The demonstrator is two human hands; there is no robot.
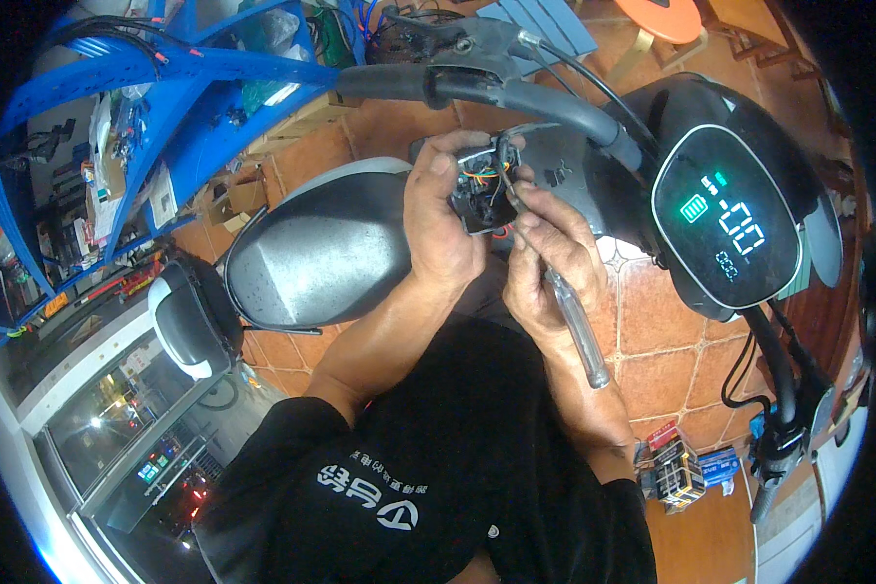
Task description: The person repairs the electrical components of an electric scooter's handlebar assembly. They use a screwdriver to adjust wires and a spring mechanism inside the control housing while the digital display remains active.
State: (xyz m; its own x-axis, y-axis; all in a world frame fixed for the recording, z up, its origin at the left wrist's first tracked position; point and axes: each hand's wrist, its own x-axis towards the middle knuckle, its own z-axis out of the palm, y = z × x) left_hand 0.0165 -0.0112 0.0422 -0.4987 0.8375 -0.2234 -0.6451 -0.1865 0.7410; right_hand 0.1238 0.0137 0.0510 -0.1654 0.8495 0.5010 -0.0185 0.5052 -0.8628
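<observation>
My left hand (pixel 438 209) is closed round a small black plastic switch housing (pixel 475 212), its inner side facing up. Thin coloured wires (pixel 496 173) in red, orange, yellow and green show inside it. In my right hand (pixel 560 253) is a screwdriver with a clear handle (pixel 576 331). Its shaft points up and left into the housing, but my fingers partly hide the tip, and I cannot tell what it touches. Both hands are just below the scooter's handlebar (pixel 555 112).
A lit scooter display (pixel 728 219) stands at right, with the other handlebar grip (pixel 764 498) below. The black seat (pixel 316 248) and rear box (pixel 197 316) are at left. Blue shelving (pixel 204 66) fills the upper left. Small boxes (pixel 676 469) sit lower right; an orange stool (pixel 664 18) is at the top.
</observation>
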